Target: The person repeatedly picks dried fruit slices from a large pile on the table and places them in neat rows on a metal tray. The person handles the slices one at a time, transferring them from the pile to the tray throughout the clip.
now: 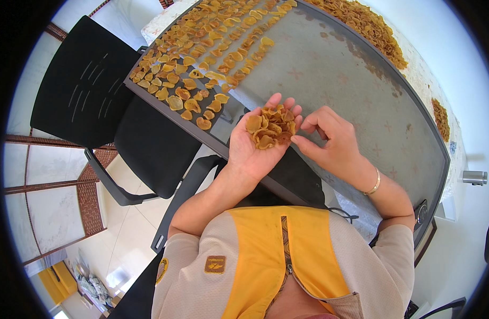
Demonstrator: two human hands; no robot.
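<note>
My left hand (254, 149) is palm up and cupped around a heap of dried yellow-brown slices (270, 127), over the near edge of a framed mesh screen (328, 83). Just right of the heap is my right hand (328, 139), its thumb and forefinger bent toward each other near the left fingertips. Whether a slice is between them cannot be told. Similar slices (188, 83) lie spread in rough rows over the left part of the screen.
Beyond the screen's far edge, a large pile of slices (368, 32) and a smaller pile (440, 119) lie on a patterned tablecloth (426, 87). A black chair (149, 139) stands at the left. A round dark device (421, 212) sits at the screen's right corner.
</note>
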